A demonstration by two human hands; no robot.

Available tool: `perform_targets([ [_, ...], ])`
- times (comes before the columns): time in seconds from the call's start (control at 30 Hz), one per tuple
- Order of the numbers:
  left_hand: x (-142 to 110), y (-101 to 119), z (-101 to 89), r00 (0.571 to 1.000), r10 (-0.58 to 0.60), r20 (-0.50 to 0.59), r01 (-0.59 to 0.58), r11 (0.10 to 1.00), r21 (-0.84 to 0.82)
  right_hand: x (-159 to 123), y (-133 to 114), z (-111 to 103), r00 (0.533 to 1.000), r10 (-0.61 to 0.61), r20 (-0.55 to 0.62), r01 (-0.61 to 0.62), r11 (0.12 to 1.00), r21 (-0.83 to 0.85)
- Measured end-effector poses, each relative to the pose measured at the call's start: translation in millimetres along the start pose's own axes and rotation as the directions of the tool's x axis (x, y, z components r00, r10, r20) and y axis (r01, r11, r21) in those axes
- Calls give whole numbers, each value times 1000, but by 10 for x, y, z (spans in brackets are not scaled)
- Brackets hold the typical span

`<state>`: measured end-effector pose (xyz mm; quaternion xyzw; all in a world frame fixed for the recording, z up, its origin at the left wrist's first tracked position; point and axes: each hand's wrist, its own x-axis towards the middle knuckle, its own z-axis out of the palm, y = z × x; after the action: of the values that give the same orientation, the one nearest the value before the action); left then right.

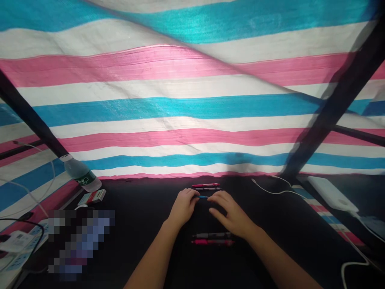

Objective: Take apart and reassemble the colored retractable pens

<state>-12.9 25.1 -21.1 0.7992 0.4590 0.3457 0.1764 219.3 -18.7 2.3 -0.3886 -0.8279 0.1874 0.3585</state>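
Observation:
A blue pen (203,197) lies crosswise between my two hands, low over the black tabletop or on it. My left hand (183,205) is closed at the pen's left end, with the fingers bent over it. At its right end, the curled fingertips of my right hand (231,212) are on the pen, the thumb held apart below. Just beyond are a red pen (206,185) and a dark pen (207,189), side by side. Nearer to me, a black pen (212,236) lies parallel to a second red pen (212,242), beneath the right wrist.
On the left stand a water bottle (82,173), a small box (92,197) and a power strip (18,261) with cables. A white power bank (332,194) with a cable lies right. Striped sheeting (180,108) hangs behind the black table (138,249).

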Motion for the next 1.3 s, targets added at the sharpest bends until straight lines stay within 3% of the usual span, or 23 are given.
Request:
perform_targets([
  [0.07, -5, 80, -57, 1000, 20, -10, -21, 995, -97, 10, 79, -14, 993, 33, -116, -36, 999, -27],
  [0.17, -10, 183, -118, 998, 11, -56, -25, 966, -257, 22, 145, -24, 990, 79, -115, -80, 997, -1],
  [0.23, -9, 218, -122, 995, -48, -90, 9, 917, -398, 34, 146, -14, 986, 150, -78, -141, 983, 120],
  [0.3, -6, 233, -95, 985, -152, -87, 71, 803, -592, 49, 123, 15, 965, 261, -22, -239, 913, 331],
  [0.4, -2, 268, -23, 966, -259, -15, 130, 532, -837, 64, 75, 79, 908, 385, 162, -385, 620, 684],
  [0.5, -1, 343, 42, 958, -287, 28, 128, 338, -932, 57, 42, 143, 850, 375, 369, -484, 283, 828],
  [0.53, 1, 369, 59, 953, -301, 38, 130, 290, -948, 52, 37, 163, 835, 359, 417, -509, 217, 833],
  [0.6, 8, 403, 92, 939, -341, 46, 128, 220, -967, 46, 35, 201, 822, 343, 455, -530, 169, 831],
  [0.67, 19, 403, 126, 918, -396, 35, 122, 195, -973, 51, 38, 237, 837, 366, 406, -505, 232, 832],
  [0.77, 36, 360, 177, 876, -483, -3, 127, 235, -964, 72, 36, 279, 877, 433, 209, -424, 491, 761],
  [0.83, 40, 344, 195, 853, -520, -33, 129, 272, -954, 88, 30, 298, 889, 442, 124, -395, 600, 695],
  [0.9, 34, 358, 196, 862, -505, -37, 117, 270, -956, 95, 32, 316, 885, 446, 135, -398, 574, 716],
  [1.0, 11, 412, 185, 923, -379, 59, 135, 179, -975, 87, 57, 341, 866, 444, 229, -422, 404, 812],
  [1.07, -6, 432, 190, 937, -331, 116, 172, 147, -974, 76, 78, 349, 863, 435, 258, -428, 355, 831],
  [1.13, -17, 420, 209, 924, -367, 109, 186, 181, -966, 69, 88, 346, 873, 433, 226, -418, 423, 804],
  [1.23, -18, 376, 234, 895, -445, 17, 159, 284, -946, 73, 82, 330, 893, 431, 133, -388, 585, 712],
  [1.3, -9, 360, 227, 901, -433, -10, 138, 309, -941, 82, 77, 318, 895, 432, 107, -379, 611, 695],
])
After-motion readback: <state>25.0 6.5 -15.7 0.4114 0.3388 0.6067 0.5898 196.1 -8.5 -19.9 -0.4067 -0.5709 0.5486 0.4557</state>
